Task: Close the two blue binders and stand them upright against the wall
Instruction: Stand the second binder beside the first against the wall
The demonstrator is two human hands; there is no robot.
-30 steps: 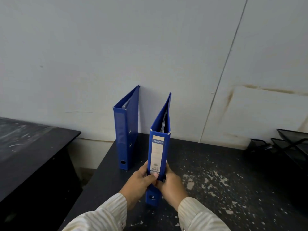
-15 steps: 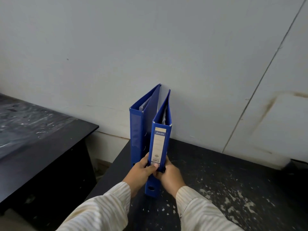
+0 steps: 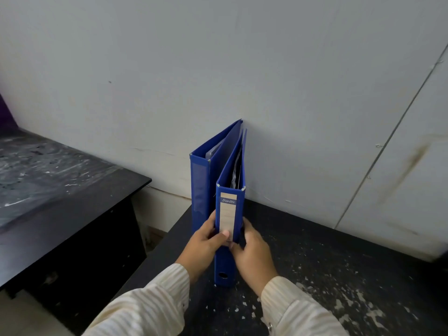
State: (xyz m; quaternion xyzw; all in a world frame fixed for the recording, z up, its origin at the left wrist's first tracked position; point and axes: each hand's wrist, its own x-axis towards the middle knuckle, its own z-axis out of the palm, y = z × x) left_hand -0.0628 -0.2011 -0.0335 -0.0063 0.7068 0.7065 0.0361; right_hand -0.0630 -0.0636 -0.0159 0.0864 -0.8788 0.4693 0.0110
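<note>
Both hands grasp the labelled binder low on its spine. The left hand curls round its left cover with the thumb on the label, and the right hand holds the right cover, fingers mostly hidden. The binder stands upright on the speckled table. A second ago it stood apart from the plain binder. Now they stand side by side at the wall, so probably only letting go remains. Whether either binder touches the wall is unclear.

Dim, soft light — edges warped, blurred
</note>
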